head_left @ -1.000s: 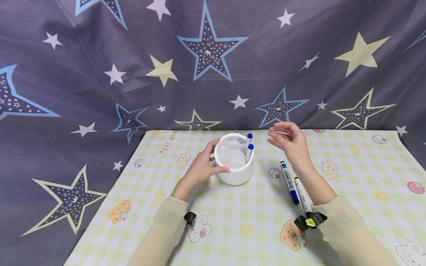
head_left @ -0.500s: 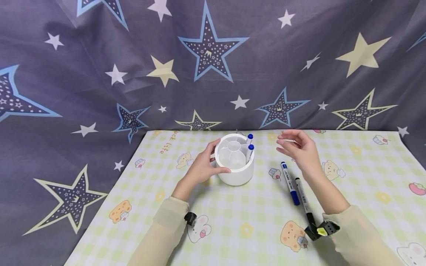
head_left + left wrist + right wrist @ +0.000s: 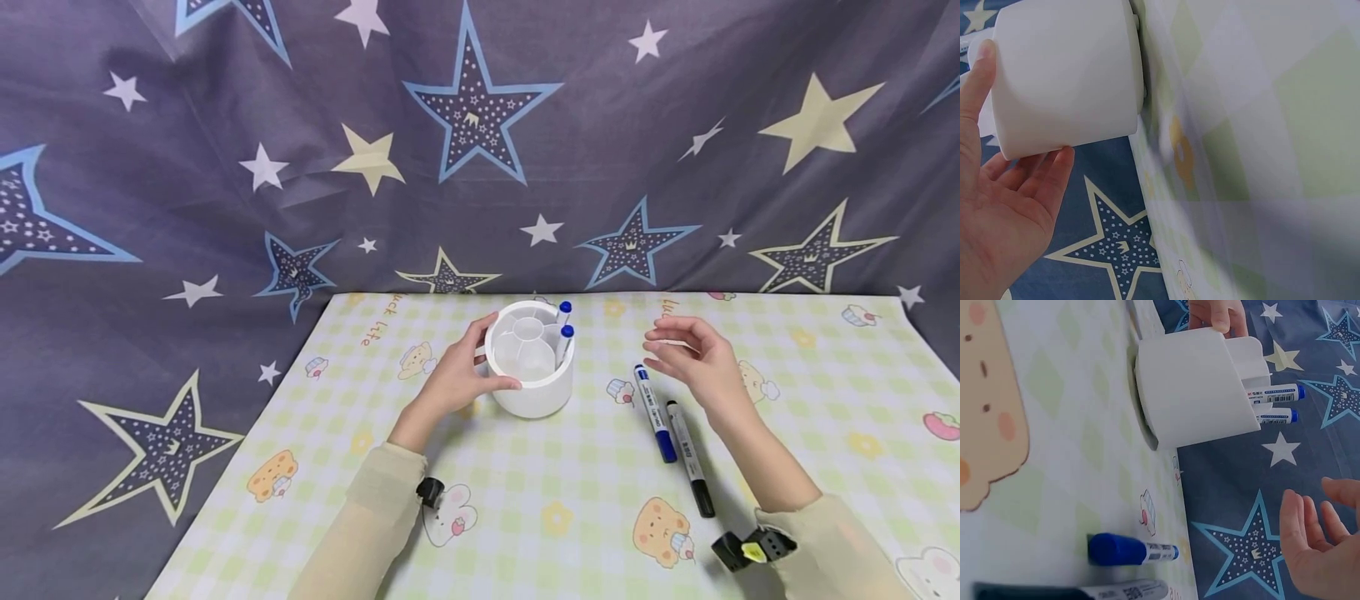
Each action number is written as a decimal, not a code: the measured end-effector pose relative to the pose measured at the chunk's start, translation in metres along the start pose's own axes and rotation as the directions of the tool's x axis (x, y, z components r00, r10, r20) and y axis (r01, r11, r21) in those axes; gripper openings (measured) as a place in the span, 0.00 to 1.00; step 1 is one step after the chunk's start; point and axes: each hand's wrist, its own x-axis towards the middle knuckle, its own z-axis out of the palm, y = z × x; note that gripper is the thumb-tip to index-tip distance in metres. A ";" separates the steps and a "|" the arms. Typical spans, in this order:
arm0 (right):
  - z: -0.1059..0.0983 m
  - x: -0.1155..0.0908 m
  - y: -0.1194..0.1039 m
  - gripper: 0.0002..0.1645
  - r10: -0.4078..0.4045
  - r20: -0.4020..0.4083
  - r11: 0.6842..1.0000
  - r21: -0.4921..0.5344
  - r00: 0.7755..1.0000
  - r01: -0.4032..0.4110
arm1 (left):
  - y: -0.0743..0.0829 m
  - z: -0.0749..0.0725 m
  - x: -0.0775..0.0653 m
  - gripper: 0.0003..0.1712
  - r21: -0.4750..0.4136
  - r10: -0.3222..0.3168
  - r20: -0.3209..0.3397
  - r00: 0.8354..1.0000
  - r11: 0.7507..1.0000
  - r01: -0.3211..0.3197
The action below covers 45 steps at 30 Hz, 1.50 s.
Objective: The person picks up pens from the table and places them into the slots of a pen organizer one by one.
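Observation:
A round white pen holder (image 3: 531, 400) with inner compartments stands on the table. My left hand (image 3: 454, 373) grips it from the left, thumb on the near side and fingers round the outer wall, as the left wrist view also shows. Two whiteboard markers with blue ends, one farther back (image 3: 565, 312) and one nearer (image 3: 564, 337), poke up at the holder's right side. My right hand (image 3: 699, 360) hovers to the right with loosely bent fingers and nothing in them. Below it lie a blue-capped marker (image 3: 656, 417) and a black-capped marker (image 3: 691, 460) side by side.
A checked cloth (image 3: 555, 475) with cartoon prints covers the table. Behind its far edge hangs a dark curtain (image 3: 337, 100) with stars. Small black cameras sit at both wrists, the right one (image 3: 752, 548) close to the black cap.
My right hand has moved right and toward me, away from the holder, uncovering the whole black-capped marker. The left hand keeps its grip on the pen holder.

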 end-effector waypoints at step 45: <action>-0.061 -0.036 0.025 0.19 0.301 0.029 0.906 -0.320 0.953 -0.276 | 0.000 -0.001 0.001 0.63 -0.002 0.005 0.008 1.000 1.000 -0.005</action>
